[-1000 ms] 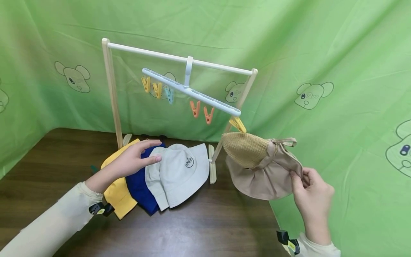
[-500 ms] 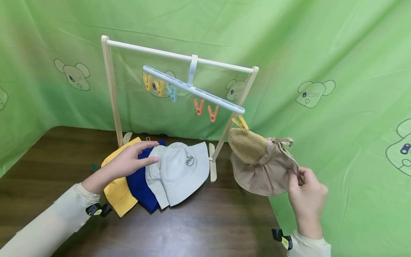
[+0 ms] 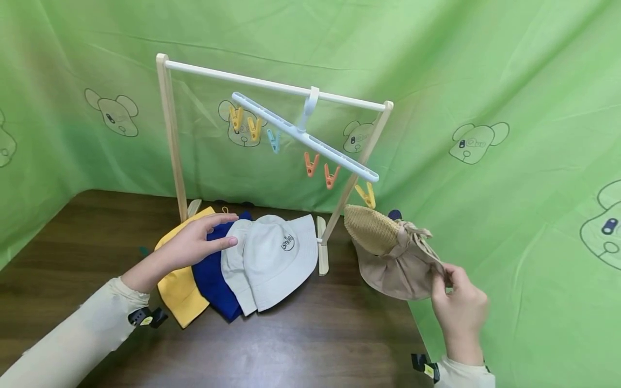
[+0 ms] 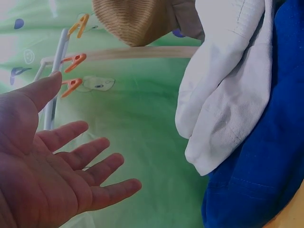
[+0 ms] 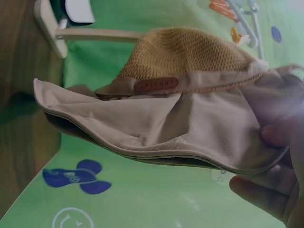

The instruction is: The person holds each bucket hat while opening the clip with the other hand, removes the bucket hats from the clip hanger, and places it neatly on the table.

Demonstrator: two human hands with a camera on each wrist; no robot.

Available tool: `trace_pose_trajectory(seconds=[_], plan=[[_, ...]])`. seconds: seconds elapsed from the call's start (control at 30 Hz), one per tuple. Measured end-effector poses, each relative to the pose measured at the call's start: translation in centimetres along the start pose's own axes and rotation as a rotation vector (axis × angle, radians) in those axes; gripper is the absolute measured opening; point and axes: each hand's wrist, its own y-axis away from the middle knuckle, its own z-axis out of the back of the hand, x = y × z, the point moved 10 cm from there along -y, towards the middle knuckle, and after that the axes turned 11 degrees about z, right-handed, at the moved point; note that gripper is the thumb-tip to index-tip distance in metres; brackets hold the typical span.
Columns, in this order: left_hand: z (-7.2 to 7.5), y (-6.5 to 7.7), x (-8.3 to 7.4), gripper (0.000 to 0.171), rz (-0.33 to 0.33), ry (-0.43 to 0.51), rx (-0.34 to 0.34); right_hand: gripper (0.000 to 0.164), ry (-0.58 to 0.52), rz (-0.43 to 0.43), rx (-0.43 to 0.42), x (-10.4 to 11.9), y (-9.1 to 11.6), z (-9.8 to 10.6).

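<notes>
My right hand (image 3: pixel 460 310) pinches the brim edge of a beige sun hat (image 3: pixel 400 272) with a tan woven crown. In the right wrist view, a brown label (image 5: pixel 156 85) shows on the hat's band. The crown lies just below a yellow clothespin (image 3: pixel 366 195) at the right end of a light-blue hanger (image 3: pixel 315 143); whether they touch, I cannot tell. My left hand (image 3: pixel 194 242) hovers with fingers extended and holds nothing. Near it on the table lie overlapping hats: a white bucket hat (image 3: pixel 271 258), a navy hat (image 3: pixel 213 275) and a yellow hat (image 3: pixel 181 296).
From the white bar (image 3: pixel 233 77) of a wooden rack (image 3: pixel 172 140) hangs the hanger. It also carries yellow clothespins (image 3: pixel 236 118), a blue clothespin (image 3: pixel 273 141) and orange clothespins (image 3: pixel 331 177). Green printed cloth (image 3: pixel 485 81) surrounds the brown table (image 3: pixel 291 350).
The hanger has slid right along the bar and turned, its right end now nearer. My right hand has shifted slightly left with the sun hat. The left hand stays nearly still.
</notes>
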Motion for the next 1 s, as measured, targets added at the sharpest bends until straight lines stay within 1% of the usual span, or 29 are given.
trace_pose_trajectory(seconds=[0.07, 0.13, 0.2, 0.3, 0.4, 0.47, 0.63, 0.77, 0.87, 1.0], plan=[[0.0, 0.0, 0.0, 0.063, -0.001, -0.001, 0.001, 0.017, 0.01, 0.04, 0.002, 0.3, 0.4, -0.3], [0.0, 0.1, 0.1, 0.063, 0.0, -0.002, 0.0, 0.019, 0.012, 0.055, -0.003, 0.5, 0.7, -0.4], [0.0, 0.2, 0.1, 0.063, 0.001, -0.003, -0.001, 0.019, 0.008, 0.041, -0.013, 0.7, 0.9, -0.5], [0.0, 0.3, 0.1, 0.063, 0.004, -0.006, -0.005, 0.014, 0.004, -0.011, -0.033, 1.1, 1.2, -0.6], [0.1, 0.4, 0.2, 0.064, 0.005, -0.011, -0.01, 0.01, 0.008, -0.054, -0.059, 1.8, 1.3, -0.6], [0.1, 0.5, 0.2, 0.064, 0.001, -0.011, -0.013, 0.008, 0.008, -0.067, -0.074, 2.4, 1.3, -0.7], [0.3, 0.7, 0.3, 0.063, 0.001, -0.006, -0.015, 0.008, 0.001, -0.087, -0.103, 3.9, 1.3, -1.1], [0.6, 0.9, 0.5, 0.064, 0.026, 0.002, -0.011, 0.008, -0.008, -0.103, -0.12, 4.7, 1.3, -1.5], [0.7, 1.0, 0.7, 0.065, 0.042, 0.005, -0.009, 0.008, -0.033, -0.097, -0.116, 5.3, 1.4, -2.0], [0.9, 1.1, 0.9, 0.065, 0.035, -0.003, -0.013, 0.01, -0.062, -0.061, -0.106, 6.5, 1.4, -2.9]])
